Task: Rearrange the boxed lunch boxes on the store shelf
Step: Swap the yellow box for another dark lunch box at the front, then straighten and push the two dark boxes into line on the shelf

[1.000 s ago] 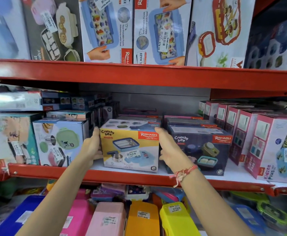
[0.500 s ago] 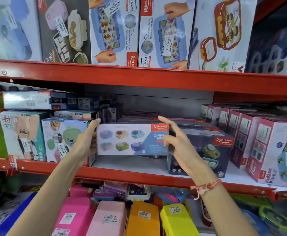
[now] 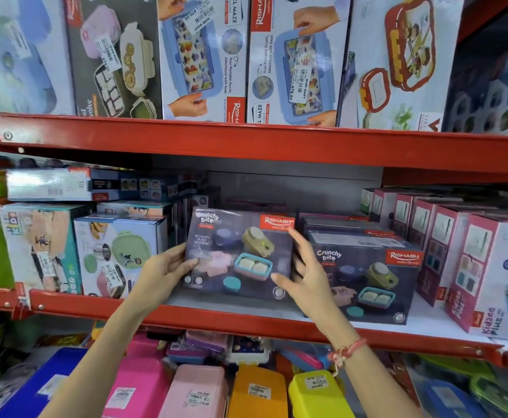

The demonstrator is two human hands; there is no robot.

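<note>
A Crunchy Bite lunch box carton (image 3: 237, 251) is held between both hands, lifted slightly over the white middle shelf (image 3: 427, 322), with its dark printed face toward me. My left hand (image 3: 165, 270) grips its left edge, thumb on the front. My right hand (image 3: 307, 276) grips its right edge, thumb on the lower front. To the right, a matching dark Crunchy Bite carton (image 3: 367, 276) stands on the shelf, almost touching my right hand. More flat cartons are stacked behind it.
Pink Kidzee Plus cartons (image 3: 481, 276) fill the shelf's right end. Green-and-white cartons (image 3: 117, 254) stand at the left. The red upper shelf rail (image 3: 246, 143) hangs close above and carries tall cartons. Loose coloured lunch boxes (image 3: 255, 390) lie in the bin below.
The carton stood on the shelf with its yellow face forward. Both hands lifted it and turned it over, so the dark face now points at me.
</note>
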